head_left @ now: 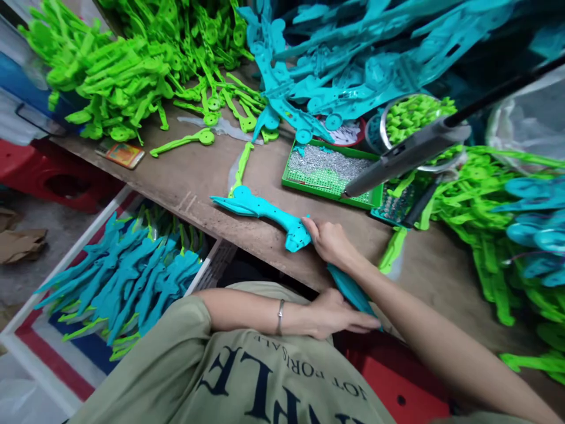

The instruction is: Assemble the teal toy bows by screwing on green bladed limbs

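A long turquoise plastic piece (269,215) with a round joint and a pointed end lies aslant across the table's front edge. My right hand (330,240) is closed around its middle, thumb toward the wide spotted section. Below it, my left hand (338,315), with a bracelet at the wrist, is against the piece's near end, fingers fairly straight across it. Part of that end is hidden by the hands. Touching the far side of the piece is a thin green plastic part (241,171). A grey electric screwdriver (406,153) hangs above the table at the right.
A green tray (331,197) of small metal screws stands behind my hands. Piles of green parts (128,82) and turquoise parts (353,70) cover the back. A bowl (388,121) holds small green pieces. Joined pieces (132,282) fill a box at the lower left.
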The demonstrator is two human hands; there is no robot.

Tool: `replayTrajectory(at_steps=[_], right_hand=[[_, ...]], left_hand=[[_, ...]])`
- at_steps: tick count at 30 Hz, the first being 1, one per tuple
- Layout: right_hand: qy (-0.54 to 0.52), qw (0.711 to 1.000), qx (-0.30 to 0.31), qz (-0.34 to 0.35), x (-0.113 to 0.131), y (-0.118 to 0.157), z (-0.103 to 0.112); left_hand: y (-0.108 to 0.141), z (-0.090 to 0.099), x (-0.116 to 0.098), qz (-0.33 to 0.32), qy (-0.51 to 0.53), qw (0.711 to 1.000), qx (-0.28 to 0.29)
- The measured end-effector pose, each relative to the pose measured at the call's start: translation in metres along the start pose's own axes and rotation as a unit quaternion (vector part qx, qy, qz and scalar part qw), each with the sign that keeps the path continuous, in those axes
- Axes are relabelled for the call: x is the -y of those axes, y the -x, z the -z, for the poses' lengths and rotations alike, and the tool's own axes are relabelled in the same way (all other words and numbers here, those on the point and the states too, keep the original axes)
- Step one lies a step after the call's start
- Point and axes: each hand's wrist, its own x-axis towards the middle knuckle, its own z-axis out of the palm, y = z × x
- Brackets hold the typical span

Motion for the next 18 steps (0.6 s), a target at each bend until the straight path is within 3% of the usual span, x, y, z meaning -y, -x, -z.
replayTrajectory(at_steps=[2, 4, 5, 6, 7, 8, 9, 10, 11, 12, 13, 16, 18], right_hand=[[0.016, 1.000, 0.005, -0.001, -0.004, 0.002, 0.001], [0.026, 1.000, 0.006, 0.001, -0.010, 0.004, 0.001], [0.028, 1.000, 0.004, 0.002, -0.014, 0.006, 0.000], [0.030, 1.000, 0.001, 0.003, -0.018, 0.007, -0.001], [0.032, 0.999, -0.003, 0.004, -0.022, 0.009, -0.002], [0.036, 0.999, -0.005, 0.006, -0.026, 0.011, -0.004], [0.040, 0.999, -0.005, 0.009, -0.030, 0.013, -0.005], [0.044, 0.999, -0.004, 0.011, -0.033, 0.015, -0.007], [0.049, 0.999, -0.003, 0.012, -0.036, 0.017, -0.008], [0.053, 0.998, -0.001, 0.012, -0.038, 0.019, -0.009], [0.058, 0.998, 0.000, 0.009, -0.040, 0.020, -0.010], [0.071, 0.997, 0.004, -0.006, -0.042, 0.022, -0.011], [0.072, 0.997, 0.002, -0.010, -0.045, 0.023, -0.011]], left_hand=[[0.008, 0.010, -0.005, 0.061, -0.060, 0.994, 0.063], [0.024, 0.022, -0.026, 0.095, -0.141, 0.979, 0.110], [0.036, 0.029, -0.044, 0.079, -0.175, 0.974, 0.117], [0.050, 0.037, -0.066, 0.012, -0.219, 0.971, 0.092], [0.064, 0.046, -0.092, -0.095, -0.284, 0.954, 0.018], [0.078, 0.056, -0.120, -0.221, -0.354, 0.903, -0.101], [0.092, 0.066, -0.149, -0.321, -0.422, 0.817, -0.227], [0.103, 0.078, -0.177, -0.374, -0.476, 0.722, -0.333], [0.112, 0.090, -0.201, -0.386, -0.512, 0.645, -0.416], [0.117, 0.103, -0.222, -0.364, -0.534, 0.607, -0.462], [0.121, 0.114, -0.239, -0.324, -0.540, 0.610, -0.480], [0.118, 0.139, -0.259, -0.190, -0.499, 0.758, -0.375], [0.112, 0.146, -0.258, -0.156, -0.447, 0.830, -0.294]])
